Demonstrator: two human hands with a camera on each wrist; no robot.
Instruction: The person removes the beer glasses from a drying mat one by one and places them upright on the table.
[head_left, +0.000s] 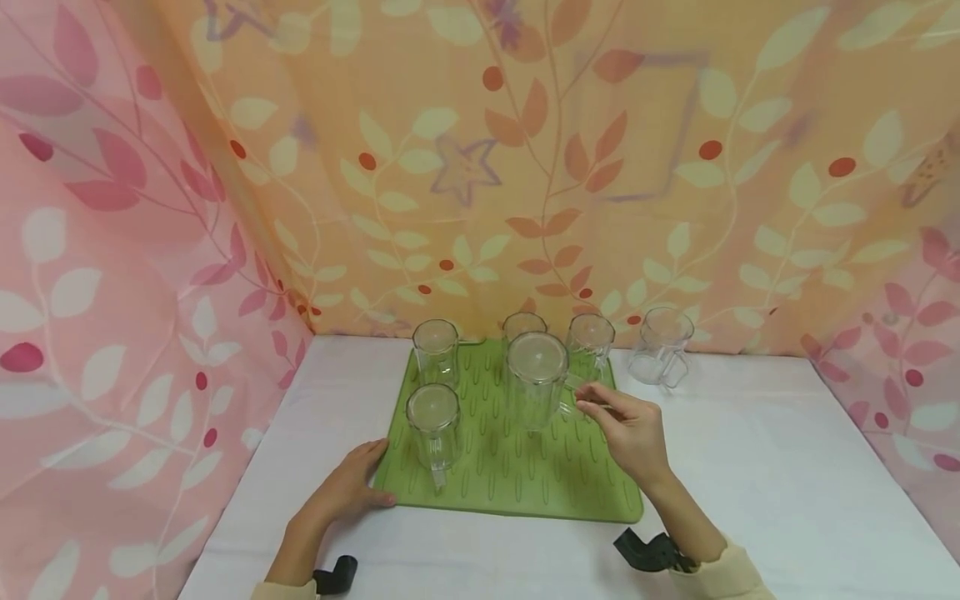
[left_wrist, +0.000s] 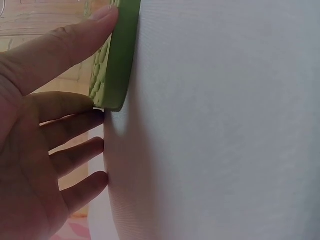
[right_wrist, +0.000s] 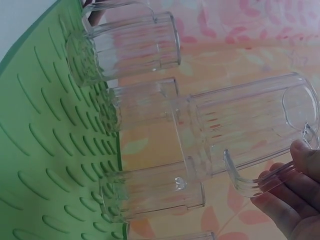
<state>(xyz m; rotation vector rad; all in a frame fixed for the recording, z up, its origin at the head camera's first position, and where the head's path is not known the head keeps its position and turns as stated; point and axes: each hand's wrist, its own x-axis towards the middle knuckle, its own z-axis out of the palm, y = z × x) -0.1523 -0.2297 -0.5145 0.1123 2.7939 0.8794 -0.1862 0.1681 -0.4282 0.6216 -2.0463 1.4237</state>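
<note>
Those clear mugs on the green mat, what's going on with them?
A person's right hand holds a clear mug by its handle, raised above the green mat. The left hand touches the mat at its near left corner. Four other mugs stand on the mat, and one more mug stands on the white table, to its right.

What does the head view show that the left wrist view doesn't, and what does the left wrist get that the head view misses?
Only the head view: the right hand holding a clear mug by its handle, the beige sleeves and the purple star drawn on the backdrop.

Only the left wrist view: the palm side of the left hand, close up.

Both: the left hand touching the green mat at a corner, and the white cloth. Clear outlines show in the left wrist's upper corner; which mug isn't clear.
</note>
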